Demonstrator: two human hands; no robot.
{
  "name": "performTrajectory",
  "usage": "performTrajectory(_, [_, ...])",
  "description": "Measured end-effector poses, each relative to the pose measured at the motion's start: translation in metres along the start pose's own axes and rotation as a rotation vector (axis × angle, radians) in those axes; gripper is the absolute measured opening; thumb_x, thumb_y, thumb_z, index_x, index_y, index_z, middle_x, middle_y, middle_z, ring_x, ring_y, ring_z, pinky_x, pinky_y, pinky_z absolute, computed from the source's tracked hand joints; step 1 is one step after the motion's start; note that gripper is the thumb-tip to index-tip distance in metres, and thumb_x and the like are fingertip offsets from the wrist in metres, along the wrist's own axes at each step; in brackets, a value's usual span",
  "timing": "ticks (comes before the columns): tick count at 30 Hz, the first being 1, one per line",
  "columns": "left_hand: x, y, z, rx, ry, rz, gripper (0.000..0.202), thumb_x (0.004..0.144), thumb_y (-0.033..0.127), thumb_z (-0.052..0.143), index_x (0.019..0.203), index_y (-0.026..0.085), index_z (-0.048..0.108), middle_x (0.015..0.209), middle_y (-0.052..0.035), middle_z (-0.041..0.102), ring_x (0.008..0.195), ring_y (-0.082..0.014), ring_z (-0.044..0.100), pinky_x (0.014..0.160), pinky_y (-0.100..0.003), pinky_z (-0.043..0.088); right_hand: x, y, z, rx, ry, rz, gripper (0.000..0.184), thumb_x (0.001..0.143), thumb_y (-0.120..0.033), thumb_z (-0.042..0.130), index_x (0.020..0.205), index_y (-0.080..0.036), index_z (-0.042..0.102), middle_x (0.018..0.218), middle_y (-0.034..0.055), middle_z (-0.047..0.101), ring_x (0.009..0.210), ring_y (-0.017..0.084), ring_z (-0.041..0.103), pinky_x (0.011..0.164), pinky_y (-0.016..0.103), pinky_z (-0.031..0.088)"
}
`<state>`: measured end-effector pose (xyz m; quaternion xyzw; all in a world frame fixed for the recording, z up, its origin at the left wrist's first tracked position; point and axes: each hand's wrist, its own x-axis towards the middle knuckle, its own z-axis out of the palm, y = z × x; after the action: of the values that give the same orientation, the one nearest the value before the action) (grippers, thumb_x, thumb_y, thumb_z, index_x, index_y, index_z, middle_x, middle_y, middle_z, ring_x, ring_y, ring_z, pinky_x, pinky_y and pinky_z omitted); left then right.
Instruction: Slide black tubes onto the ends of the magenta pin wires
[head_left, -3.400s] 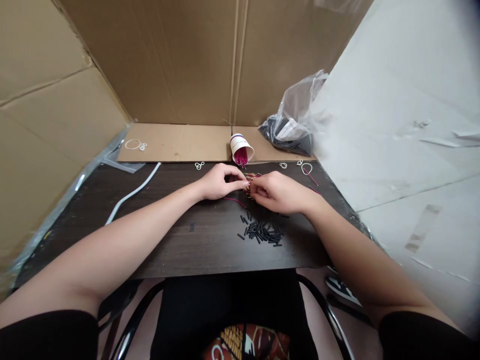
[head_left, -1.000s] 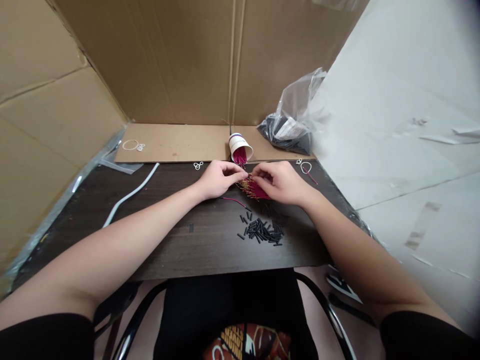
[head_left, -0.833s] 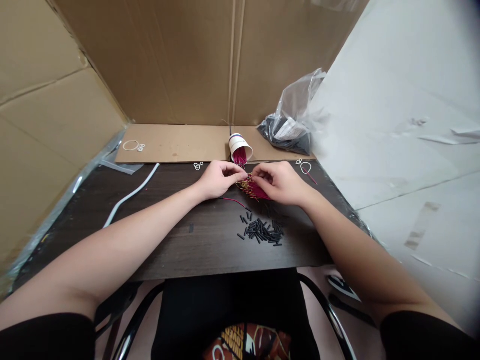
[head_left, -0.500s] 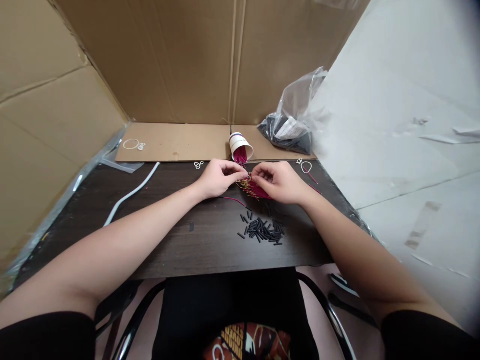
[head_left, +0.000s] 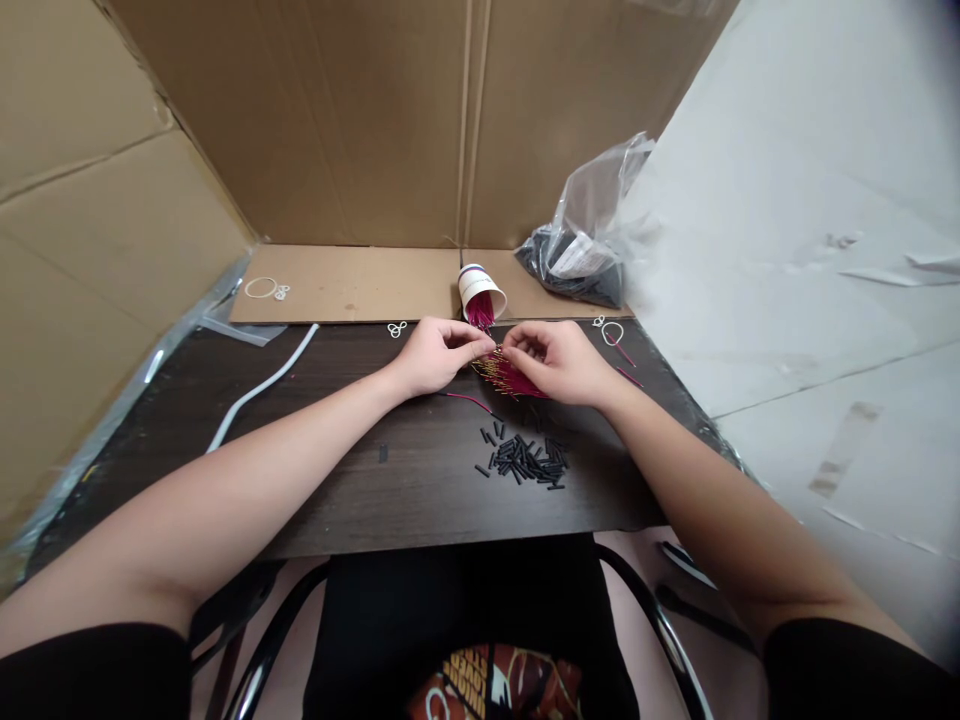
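Observation:
My left hand point(head_left: 442, 352) is closed in a pinch, its thumb and index fingertips meeting over the left end of a bundle of dark red wires point(head_left: 511, 376) with gold-coloured tips. Facing it, my right hand point(head_left: 559, 362) is also pinched, over the upper part of the same bundle. The fingertips of both hands are almost touching. What lies between them is too small to make out. Just in front of the bundle is a heap of short black tubes point(head_left: 529, 460). One red wire point(head_left: 471, 400) lies apart, below my left hand.
Behind my hands a white paper cup point(head_left: 480, 288) lies tipped, red wires spilling from its mouth. A clear plastic bag point(head_left: 585, 250) of dark pieces stands back right. White rubber bands point(head_left: 613, 334) and a pale tube point(head_left: 262, 388) lie on the dark table point(head_left: 330, 500). Cardboard walls enclose the back and left.
Both hands stay almost where they were, still pinched over the wire bundle. Only a very slight shift of the fingers and view shows.

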<state>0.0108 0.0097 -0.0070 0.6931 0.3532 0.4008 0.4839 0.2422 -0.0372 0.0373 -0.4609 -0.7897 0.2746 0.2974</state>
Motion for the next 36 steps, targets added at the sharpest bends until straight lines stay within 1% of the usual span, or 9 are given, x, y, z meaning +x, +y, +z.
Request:
performTrajectory(4, [0.0, 0.0, 0.0, 0.012, -0.004, -0.016, 0.026, 0.088, 0.042, 0.089, 0.093, 0.016, 0.087, 0.091, -0.0101, 0.084, 0.082, -0.0198, 0.073, 0.085, -0.038, 0.061, 0.0, 0.001, 0.001, -0.087, 0.018, -0.066, 0.015, 0.1, -0.028, 0.063, 0.094, -0.018, 0.072, 0.082, 0.0039, 0.073, 0.069, 0.015, 0.058, 0.07, 0.032, 0.044])
performTrajectory(9, [-0.001, 0.001, 0.001, 0.02, -0.013, 0.01, 0.024, 0.089, 0.04, 0.087, 0.096, 0.017, 0.087, 0.094, -0.0095, 0.084, 0.084, -0.0194, 0.072, 0.085, -0.037, 0.059, 0.0, 0.001, 0.002, -0.102, 0.026, -0.067, 0.014, 0.099, -0.027, 0.063, 0.094, -0.018, 0.072, 0.08, 0.0036, 0.072, 0.068, 0.014, 0.056, 0.069, 0.031, 0.043])
performTrajectory(12, [-0.001, 0.004, 0.0, -0.001, -0.025, 0.018, 0.027, 0.09, 0.04, 0.086, 0.102, 0.015, 0.085, 0.092, -0.0088, 0.081, 0.074, -0.0157, 0.067, 0.076, -0.033, 0.056, 0.0, 0.001, 0.001, -0.095, 0.026, -0.055, 0.015, 0.1, -0.027, 0.063, 0.094, -0.017, 0.073, 0.08, 0.0038, 0.072, 0.067, 0.014, 0.055, 0.069, 0.031, 0.042])
performTrajectory(15, [0.002, 0.005, -0.003, -0.092, -0.001, -0.017, 0.032, 0.096, 0.044, 0.079, 0.108, 0.014, 0.083, 0.094, -0.0099, 0.08, 0.065, -0.0124, 0.06, 0.065, -0.03, 0.048, -0.001, 0.0, -0.001, -0.113, 0.016, -0.045, 0.014, 0.099, -0.026, 0.063, 0.094, -0.017, 0.073, 0.08, 0.0036, 0.071, 0.067, 0.014, 0.054, 0.071, 0.032, 0.042])
performTrajectory(18, [0.005, 0.003, -0.005, -0.192, 0.05, -0.084, 0.034, 0.1, 0.047, 0.072, 0.102, 0.014, 0.08, 0.094, -0.0114, 0.078, 0.063, -0.0124, 0.06, 0.06, -0.029, 0.044, -0.002, -0.002, 0.0, -0.133, -0.02, -0.069, 0.013, 0.1, -0.023, 0.062, 0.094, -0.017, 0.072, 0.08, 0.0033, 0.071, 0.068, 0.015, 0.054, 0.071, 0.032, 0.041])
performTrajectory(24, [0.01, -0.002, -0.007, -0.259, 0.067, -0.139, 0.041, 0.1, 0.053, 0.069, 0.089, 0.015, 0.078, 0.084, -0.0109, 0.075, 0.063, -0.0142, 0.059, 0.059, -0.03, 0.042, -0.004, -0.013, 0.02, -0.142, -0.078, -0.254, 0.009, 0.1, -0.018, 0.062, 0.093, -0.018, 0.067, 0.091, 0.0066, 0.07, 0.082, 0.019, 0.06, 0.078, 0.033, 0.045])
performTrajectory(28, [0.011, -0.002, -0.007, -0.267, 0.066, -0.148, 0.041, 0.099, 0.054, 0.07, 0.087, 0.015, 0.077, 0.083, -0.0111, 0.075, 0.063, -0.0142, 0.059, 0.06, -0.03, 0.042, -0.003, -0.016, 0.041, -0.123, -0.157, -0.28, 0.008, 0.1, -0.015, 0.064, 0.094, -0.018, 0.068, 0.089, 0.0059, 0.071, 0.083, 0.019, 0.061, 0.081, 0.033, 0.046])
performTrajectory(32, [0.012, -0.003, -0.007, -0.245, 0.054, -0.157, 0.042, 0.098, 0.055, 0.071, 0.086, 0.015, 0.077, 0.082, -0.011, 0.075, 0.063, -0.0144, 0.058, 0.06, -0.03, 0.043, -0.001, -0.014, 0.058, -0.136, -0.152, -0.301, 0.009, 0.103, -0.018, 0.065, 0.096, -0.017, 0.07, 0.091, 0.007, 0.072, 0.086, 0.02, 0.061, 0.084, 0.035, 0.047])
performTrajectory(36, [0.012, -0.003, -0.007, -0.254, 0.052, -0.154, 0.04, 0.097, 0.053, 0.072, 0.085, 0.015, 0.077, 0.081, -0.0103, 0.074, 0.064, -0.0141, 0.058, 0.061, -0.03, 0.043, 0.0, -0.014, 0.056, -0.148, -0.112, -0.331, 0.008, 0.104, -0.02, 0.067, 0.098, -0.016, 0.071, 0.092, 0.0078, 0.071, 0.087, 0.021, 0.061, 0.083, 0.034, 0.046])
